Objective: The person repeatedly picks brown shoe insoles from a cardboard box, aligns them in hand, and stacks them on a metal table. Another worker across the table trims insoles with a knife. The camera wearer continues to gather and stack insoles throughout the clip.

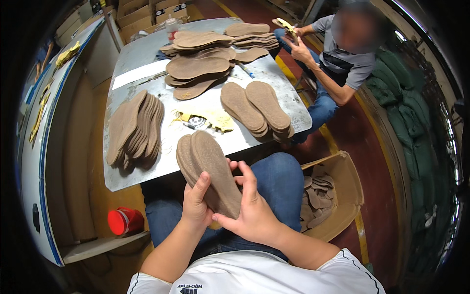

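Both my hands hold a small stack of brown shoe insoles (211, 169) above my lap, heels toward me and toes toward the table. My left hand (197, 203) grips the stack's left side, thumb along the edge. My right hand (250, 206) wraps the right side and heel end, its thumb near the bottom and its index finger raised. On the table in front lie a yellow strip bundle (215, 120) and a round black-and-white item (197, 121). A fanned insole pile (137, 128) rests at the left, and two insole stacks (254, 108) lie side by side at the right.
More insole piles (198, 66) cover the far part of the metal table (122, 179). A pen (246, 69) lies among them. Right of my legs stands a cardboard box (342, 208) of insoles; a red bucket (119, 222) is at the left. Across the table, a seated person (338, 68) handles a yellowish piece.
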Tool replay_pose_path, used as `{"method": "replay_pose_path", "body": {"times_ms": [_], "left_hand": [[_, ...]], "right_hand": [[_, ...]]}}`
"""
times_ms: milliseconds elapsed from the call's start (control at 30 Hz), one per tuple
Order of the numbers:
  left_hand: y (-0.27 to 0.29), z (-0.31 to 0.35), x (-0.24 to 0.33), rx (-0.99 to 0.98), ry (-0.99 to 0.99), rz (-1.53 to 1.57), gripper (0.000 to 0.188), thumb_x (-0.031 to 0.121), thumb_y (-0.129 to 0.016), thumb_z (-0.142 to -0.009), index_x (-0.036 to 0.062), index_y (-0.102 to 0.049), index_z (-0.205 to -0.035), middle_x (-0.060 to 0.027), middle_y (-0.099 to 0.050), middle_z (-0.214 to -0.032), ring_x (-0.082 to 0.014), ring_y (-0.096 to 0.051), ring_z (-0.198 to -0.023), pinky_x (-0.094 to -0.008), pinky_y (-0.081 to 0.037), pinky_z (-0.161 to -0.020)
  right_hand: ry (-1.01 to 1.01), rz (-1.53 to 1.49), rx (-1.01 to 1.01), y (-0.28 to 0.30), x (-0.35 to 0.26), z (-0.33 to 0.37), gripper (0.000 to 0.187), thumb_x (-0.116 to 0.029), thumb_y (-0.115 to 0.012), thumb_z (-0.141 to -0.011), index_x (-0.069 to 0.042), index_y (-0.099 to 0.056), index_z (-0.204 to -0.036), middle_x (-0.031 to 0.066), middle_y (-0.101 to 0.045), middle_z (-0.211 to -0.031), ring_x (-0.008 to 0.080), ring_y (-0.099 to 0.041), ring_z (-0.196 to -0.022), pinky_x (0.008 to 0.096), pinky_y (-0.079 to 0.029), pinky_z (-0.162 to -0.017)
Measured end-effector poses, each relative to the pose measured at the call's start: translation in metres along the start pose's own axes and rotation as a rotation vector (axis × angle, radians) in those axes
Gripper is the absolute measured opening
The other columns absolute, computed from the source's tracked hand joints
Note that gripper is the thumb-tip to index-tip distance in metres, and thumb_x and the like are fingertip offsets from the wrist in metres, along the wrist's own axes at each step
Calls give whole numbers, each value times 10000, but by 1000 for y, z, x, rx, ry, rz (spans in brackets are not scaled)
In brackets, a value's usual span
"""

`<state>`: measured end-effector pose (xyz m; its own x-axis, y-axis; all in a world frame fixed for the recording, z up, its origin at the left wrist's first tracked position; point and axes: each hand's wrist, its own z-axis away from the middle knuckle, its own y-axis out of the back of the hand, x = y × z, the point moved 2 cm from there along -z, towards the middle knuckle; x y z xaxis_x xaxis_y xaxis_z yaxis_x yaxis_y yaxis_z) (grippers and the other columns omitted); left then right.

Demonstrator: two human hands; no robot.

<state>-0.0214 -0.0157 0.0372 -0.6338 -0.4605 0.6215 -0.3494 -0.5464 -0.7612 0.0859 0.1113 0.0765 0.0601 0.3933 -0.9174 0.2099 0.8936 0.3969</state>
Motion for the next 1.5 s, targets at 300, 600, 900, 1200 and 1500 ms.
{"method": "replay_pose_path", "body": {"times_ms": [300,600,900,1200,1500], "left_hand": [[-1,-36,12,-219,-128,-473,1266,761,-866,-982,-53,-355,-1806,-193,-493,-1827,-362,-483,-1692,-505,-400,-1379],[55,-82,40,-40,-553,-1813,657,279,-932,-987,39,-708,-1557,-238,-590,-1729,-492,-541,-1612,-546,-477,-1312],[88,-103,35,-109,-652,-2050,627,343,-941,-950,41,-752,-1466,-210,-629,-1682,-485,-503,-1633,-605,-436,-1307],[98,-111,38,-76,-659,-1982,762,190,-939,-920,13,-670,-1610,-278,-500,-1794,-525,-462,-1660,-605,-363,-1382],[89,-182,58,-188,-764,-2355,999,396,-927,-960,168,-488,-1828,-148,-350,-1944,-495,-208,-1811,-664,-227,-1442]], "right_hand": [[164,25,91,66,9,-21,1166,-192,-982,-875,-52,-333,-1834,317,-578,-1711,463,-638,-1550,519,-533,-1278],[-7,293,517,227,79,-110,1096,-294,-932,-883,-72,-372,-1799,344,-700,-1569,480,-719,-1442,520,-570,-1219],[-58,769,250,241,208,-154,1164,-326,-943,-865,-172,-372,-1868,200,-570,-1742,485,-572,-1514,545,-490,-1298],[132,437,917,234,239,-56,673,-143,-914,-916,-59,-713,-1552,192,-706,-1520,406,-691,-1387,496,-541,-1229],[-1145,522,731,176,427,187,678,-236,-850,-1025,-34,-600,-1622,258,-609,-1616,464,-596,-1515,554,-521,-1266]]}}
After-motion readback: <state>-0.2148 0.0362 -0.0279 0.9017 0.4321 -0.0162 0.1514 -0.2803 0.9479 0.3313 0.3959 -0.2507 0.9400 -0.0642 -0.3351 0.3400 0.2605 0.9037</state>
